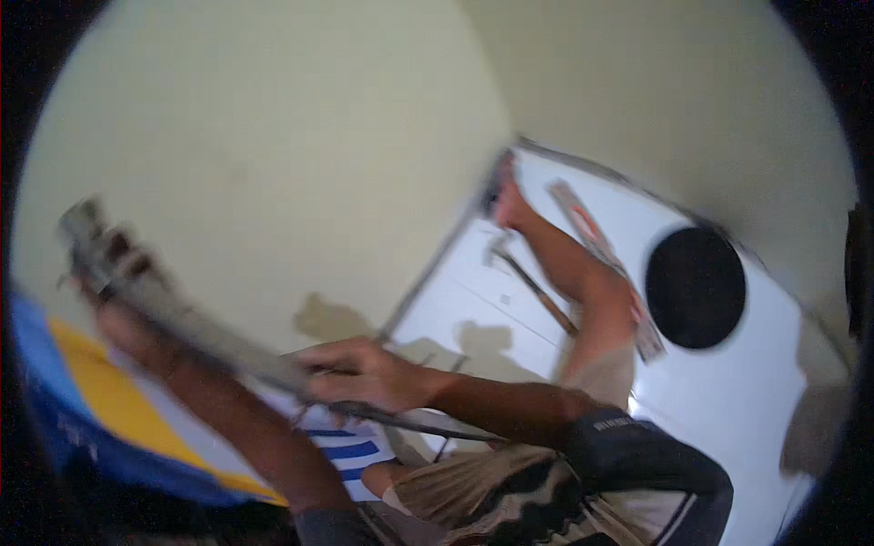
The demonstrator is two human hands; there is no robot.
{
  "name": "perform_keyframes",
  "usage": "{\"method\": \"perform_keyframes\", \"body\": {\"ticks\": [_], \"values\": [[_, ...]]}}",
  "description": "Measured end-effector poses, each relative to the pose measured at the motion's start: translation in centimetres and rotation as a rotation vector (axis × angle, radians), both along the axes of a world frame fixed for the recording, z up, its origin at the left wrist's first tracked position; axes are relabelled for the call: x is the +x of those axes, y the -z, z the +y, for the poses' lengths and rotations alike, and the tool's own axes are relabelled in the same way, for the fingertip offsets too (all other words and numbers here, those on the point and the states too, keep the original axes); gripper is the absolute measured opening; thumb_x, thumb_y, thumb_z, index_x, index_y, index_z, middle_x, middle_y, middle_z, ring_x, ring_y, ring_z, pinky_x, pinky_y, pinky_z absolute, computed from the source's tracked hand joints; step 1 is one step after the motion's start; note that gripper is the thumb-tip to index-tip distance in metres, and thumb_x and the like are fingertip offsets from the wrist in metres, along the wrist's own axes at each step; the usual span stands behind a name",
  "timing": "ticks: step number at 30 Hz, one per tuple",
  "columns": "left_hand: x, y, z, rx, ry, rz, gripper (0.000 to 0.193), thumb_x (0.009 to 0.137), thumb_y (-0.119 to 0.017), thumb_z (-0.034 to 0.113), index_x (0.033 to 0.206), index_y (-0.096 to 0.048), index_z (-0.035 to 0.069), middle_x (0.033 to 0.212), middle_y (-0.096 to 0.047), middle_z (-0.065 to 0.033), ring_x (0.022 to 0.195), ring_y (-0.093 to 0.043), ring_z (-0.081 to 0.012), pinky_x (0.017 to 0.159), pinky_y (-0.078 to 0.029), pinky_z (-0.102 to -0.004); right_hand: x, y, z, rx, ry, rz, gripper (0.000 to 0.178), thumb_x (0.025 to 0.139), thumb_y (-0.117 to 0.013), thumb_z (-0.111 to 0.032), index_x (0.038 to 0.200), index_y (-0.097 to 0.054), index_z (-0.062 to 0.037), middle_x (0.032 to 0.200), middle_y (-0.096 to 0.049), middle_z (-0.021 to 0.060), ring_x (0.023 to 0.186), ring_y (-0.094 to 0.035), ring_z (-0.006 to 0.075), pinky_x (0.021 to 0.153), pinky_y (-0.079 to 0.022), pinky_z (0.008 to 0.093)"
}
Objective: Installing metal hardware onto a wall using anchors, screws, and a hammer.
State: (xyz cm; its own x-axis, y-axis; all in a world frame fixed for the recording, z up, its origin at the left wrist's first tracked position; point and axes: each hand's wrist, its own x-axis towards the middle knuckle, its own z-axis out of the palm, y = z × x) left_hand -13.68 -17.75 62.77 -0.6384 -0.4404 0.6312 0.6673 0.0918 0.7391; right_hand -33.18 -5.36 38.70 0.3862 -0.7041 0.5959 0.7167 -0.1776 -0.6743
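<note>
A long, narrow grey bar (214, 335) slants across the left of the view, blurred by motion; its exact kind I cannot make out. Its far upper-left end is thick and blocky. My left hand (123, 296) is closed around it just below that end, with the fingers curled over. Farther down the bar, my right hand (373, 371) is closed on it, thumb and fingers around its lower part. Below the right hand, a thin dark rod (428, 425) runs toward my lap, and whether it belongs to the bar is unclear.
On the white tiled floor (473, 291), a claw hammer (539, 289) lies beside my bent leg. Beyond the leg are a long flat strip with an orange patch (583, 223) and a black round thing (696, 288). Blue, yellow and white cloth (118, 391) is at the left, near the wall (273, 136).
</note>
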Motion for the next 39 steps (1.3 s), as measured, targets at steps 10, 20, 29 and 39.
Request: {"method": "perform_keyframes", "body": {"ticks": [10, 20, 29, 39], "values": [[-9.1, 2.8, 7.4, -0.124, -1.068, 0.349, 0.033, 0.102, -0.049, 0.041, 0.117, -0.041, 0.012, 0.101, -0.057, -0.0104, 0.067, -0.062, -0.0201, 0.05, -0.049, -0.0284, -4.7, -12.9, -2.3, -0.194, 0.798, 0.192, 0.031, 0.098, -0.06, -0.029, 0.097, -0.066, 0.0011, 0.077, -0.064, 0.0051, 0.07, -0.058, 0.0098, 0.065, -0.049, 0.0268], [-9.3, 1.8, 7.9, -0.073, -1.14, 0.353, 0.041, 0.101, -0.049, 0.045, 0.116, -0.039, 0.009, 0.103, -0.055, -0.0113, 0.065, -0.063, -0.0198, 0.047, -0.05, -0.0278, -2.4, -24.3, -4.9, -0.62, 0.968, 0.418, 0.036, 0.098, -0.055, -0.03, 0.087, -0.064, 0.0032, 0.068, -0.062, 0.013, 0.061, -0.055, 0.0188, 0.06, -0.046, 0.0357], [-7.8, 1.6, 9.1, -0.116, -1.286, 0.377, 0.031, 0.104, -0.048, 0.039, 0.109, -0.043, 0.008, 0.095, -0.059, -0.0073, 0.071, -0.065, -0.016, 0.054, -0.052, -0.0266, -0.6, -24.4, -5.3, -0.598, 0.913, 0.459, 0.034, 0.097, -0.059, -0.027, 0.084, -0.063, 0.004, 0.062, -0.056, 0.0104, 0.057, -0.049, 0.0161, 0.056, -0.042, 0.036], [-6.4, 1.3, 9.4, -0.261, -1.386, 0.359, 0.053, 0.104, -0.037, 0.049, 0.096, -0.058, 0.001, 0.084, -0.064, -0.0084, 0.073, -0.066, -0.0151, 0.055, -0.053, -0.0252, 0.2, -23.6, -4.3, -0.369, 0.637, 0.243, 0.026, 0.098, -0.06, -0.025, 0.091, -0.062, 0.0, 0.072, -0.058, 0.0031, 0.059, -0.053, 0.0079, 0.052, -0.044, 0.0233]]}}
